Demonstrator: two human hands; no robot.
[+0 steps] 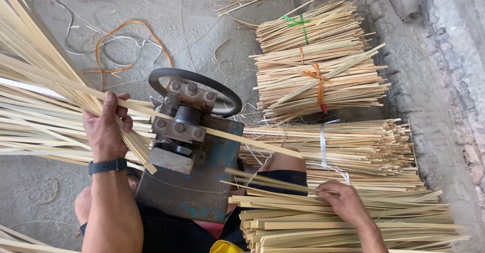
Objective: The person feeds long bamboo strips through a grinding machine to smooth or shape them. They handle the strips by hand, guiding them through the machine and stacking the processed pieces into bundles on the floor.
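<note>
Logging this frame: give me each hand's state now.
Left hand: fingers closed around a bunch of bamboo strips beside the machine.
Right hand: resting on the loose strip pile; grip cannot be told.

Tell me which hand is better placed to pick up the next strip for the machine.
Probably the right hand: it rests on the loose strip pile beside the machine. The left hand is busy gripping a strip running through the machine.

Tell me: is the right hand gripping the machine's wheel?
No: the right hand rests on the loose strip pile, apart from the wheel.
</note>
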